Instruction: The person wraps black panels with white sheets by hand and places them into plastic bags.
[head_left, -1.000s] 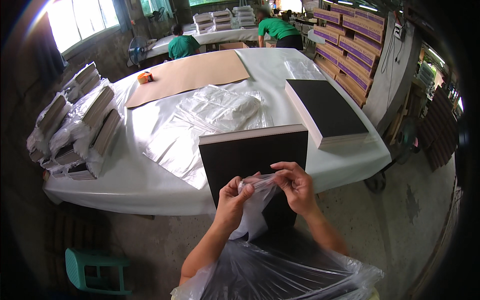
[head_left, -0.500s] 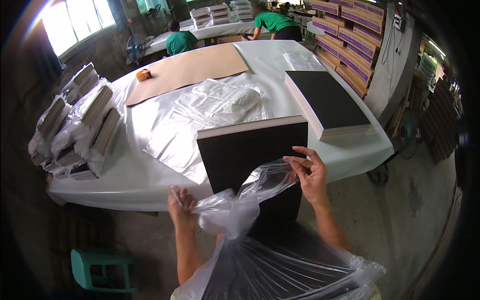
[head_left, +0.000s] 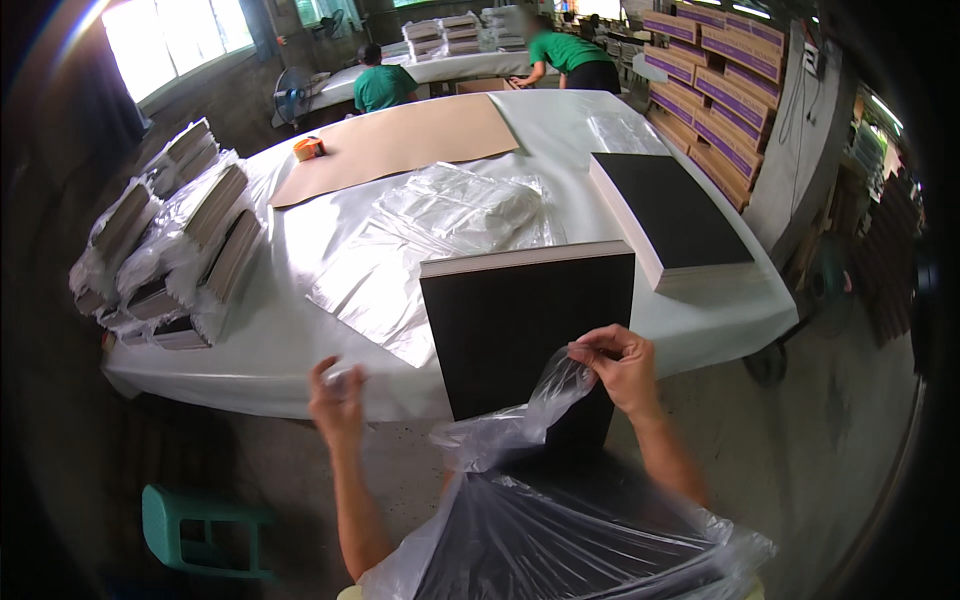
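Head view: right hand [head_left: 622,368] in a pinching grip on the clear plastic bag [head_left: 520,425] over the black board [head_left: 520,330]; left hand [head_left: 338,398] raised alone, its grip unclear

board [head_left: 520,330]: black, pale edge, between the hands
bag [head_left: 560,520]: clear
stool [head_left: 195,525]: green, below left hand [head_left: 338,400]

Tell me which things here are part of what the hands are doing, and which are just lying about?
In use:
- right hand, pinching the clear plastic bag
- left hand, at the bag's other edge
- black board, upright, its lower end in the bag

Lying about:
- stack of black boards
- pile of clear bags
- brown sheet
- tape roll
- wrapped bundles
- green stool
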